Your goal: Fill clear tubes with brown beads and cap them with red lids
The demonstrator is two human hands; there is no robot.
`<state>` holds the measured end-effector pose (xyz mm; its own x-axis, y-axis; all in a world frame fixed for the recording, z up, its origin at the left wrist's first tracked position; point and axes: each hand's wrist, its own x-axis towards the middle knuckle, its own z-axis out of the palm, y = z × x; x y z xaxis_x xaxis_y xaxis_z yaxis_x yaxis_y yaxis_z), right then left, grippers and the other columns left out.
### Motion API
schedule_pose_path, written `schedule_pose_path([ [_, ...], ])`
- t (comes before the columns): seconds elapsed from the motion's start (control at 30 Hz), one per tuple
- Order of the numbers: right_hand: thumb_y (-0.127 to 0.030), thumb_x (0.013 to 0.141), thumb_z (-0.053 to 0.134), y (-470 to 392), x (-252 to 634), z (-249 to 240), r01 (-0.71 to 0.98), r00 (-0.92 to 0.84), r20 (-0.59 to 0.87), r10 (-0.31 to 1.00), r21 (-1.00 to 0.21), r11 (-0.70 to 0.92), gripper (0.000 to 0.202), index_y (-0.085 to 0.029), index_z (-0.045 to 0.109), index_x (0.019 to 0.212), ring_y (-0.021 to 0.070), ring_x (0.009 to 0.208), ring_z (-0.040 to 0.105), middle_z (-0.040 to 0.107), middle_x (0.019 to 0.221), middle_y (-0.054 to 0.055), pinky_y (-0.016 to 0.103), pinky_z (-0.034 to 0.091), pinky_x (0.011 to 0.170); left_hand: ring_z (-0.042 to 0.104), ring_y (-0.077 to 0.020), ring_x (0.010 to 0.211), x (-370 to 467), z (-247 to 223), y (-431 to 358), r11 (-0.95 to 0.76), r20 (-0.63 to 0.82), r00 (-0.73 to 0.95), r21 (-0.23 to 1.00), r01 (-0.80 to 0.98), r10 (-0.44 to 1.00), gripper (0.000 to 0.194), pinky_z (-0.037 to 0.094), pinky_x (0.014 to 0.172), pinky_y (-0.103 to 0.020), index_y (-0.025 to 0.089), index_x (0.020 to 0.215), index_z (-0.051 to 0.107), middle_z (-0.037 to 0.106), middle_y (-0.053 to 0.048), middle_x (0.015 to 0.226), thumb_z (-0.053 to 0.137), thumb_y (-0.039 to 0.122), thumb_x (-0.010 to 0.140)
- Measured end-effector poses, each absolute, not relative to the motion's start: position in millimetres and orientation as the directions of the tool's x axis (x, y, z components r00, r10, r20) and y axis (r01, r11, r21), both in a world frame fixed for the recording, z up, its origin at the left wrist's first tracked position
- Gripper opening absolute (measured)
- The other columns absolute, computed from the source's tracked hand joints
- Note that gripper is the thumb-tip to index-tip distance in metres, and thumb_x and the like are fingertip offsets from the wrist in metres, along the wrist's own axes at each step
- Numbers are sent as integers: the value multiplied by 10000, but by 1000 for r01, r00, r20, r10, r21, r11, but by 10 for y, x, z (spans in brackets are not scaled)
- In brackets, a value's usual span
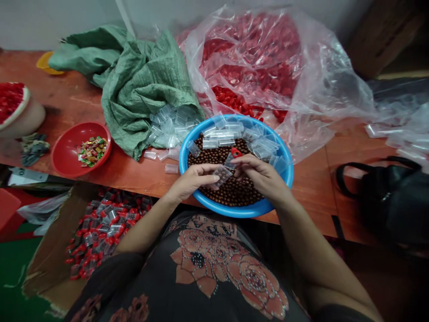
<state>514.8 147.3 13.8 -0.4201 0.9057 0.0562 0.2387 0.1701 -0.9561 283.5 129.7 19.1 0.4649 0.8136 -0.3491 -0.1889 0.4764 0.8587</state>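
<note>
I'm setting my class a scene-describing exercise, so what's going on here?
A person is working with both hands over a blue basin of brown balls. The left hand holds a clear tube with balls inside; the right hand holds a red cap close to it. More clear tubes lie on the balls, and a cardboard box below holds many red-capped tubes.

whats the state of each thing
Clear tube: in left hand
Red cap: in right hand
Blue basin: holding brown balls, loose tubes
Red bowl: partly filled
Green sack: crumpled
Plastic bag: crumpled, holding red pieces
Cardboard box: open, holding red-capped tubes
White bucket: heaped with red pieces
</note>
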Motion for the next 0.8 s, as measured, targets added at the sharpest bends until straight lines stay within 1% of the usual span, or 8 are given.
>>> schedule_pose_path([
  [0.07,-251,970,452,1474,5122,220,291,-481,113,870,-915,279,311,-326,711,1125,153,837,607,563,929,33,351,556,800,668,-147,891,2839,194,1298,465,-330,495,868,-177,804,432,558,726,-247,190,1168,738,739,-92,1107,774,287,748],
  [0.17,-272,956,518,1478,5137,305,334,-569,152,808,-855,396,292,-334,692,1182,186,944,588,555,960,41,401,526,916,656,-133,835,2831,217,1295,473,-330,523,866,-163,786,436,565,694,-248,190,1178,735,737,-85,1070,764,284,753],
  [0.27,-328,964,542,1488,5190,328,298,-651,143,745,-855,425,292,-360,663,1228,191,989,581,549,1000,41,396,516,947,648,-139,820,2824,237,1283,488,-343,539,861,-148,769,451,576,663,-261,193,1177,733,727,-78,1056,776,297,740],
  [0.33,-373,944,592,1489,5214,317,277,-666,152,731,-859,431,277,-366,663,1211,191,986,582,552,1005,34,387,515,937,646,-141,826,2832,247,1277,490,-345,542,860,-145,767,456,583,665,-267,190,1166,735,720,-76,1057,790,307,729],
  [0.43,-415,891,675,1464,5210,296,273,-623,195,758,-854,443,207,-326,690,1077,184,926,589,562,976,26,365,516,883,643,-139,816,2860,261,1271,491,-344,538,858,-153,769,453,587,669,-269,174,1136,741,717,-75,1038,807,322,712],
  [0.63,-452,868,696,1400,5229,285,306,-562,221,797,-840,448,193,-263,665,896,169,840,586,575,916,23,321,506,772,653,-136,808,2892,265,1261,476,-339,532,868,-142,776,454,581,680,-259,149,1128,732,729,-78,1023,812,319,715],
  [0.73,-469,806,760,1379,5307,245,343,-476,236,847,-837,426,261,-247,652,891,166,809,573,591,901,20,311,489,738,664,-148,868,2883,241,1256,423,-310,470,893,-155,827,455,571,694,-244,150,1151,716,728,-89,1090,802,309,734],
  [0.8,-458,811,758,1343,5336,210,368,-361,226,905,-857,361,259,-236,639,873,159,777,565,596,861,15,300,474,709,668,-171,946,2885,221,1254,386,-286,430,907,-167,856,450,576,741,-260,154,1159,705,721,-96,1135,798,305,745],
])
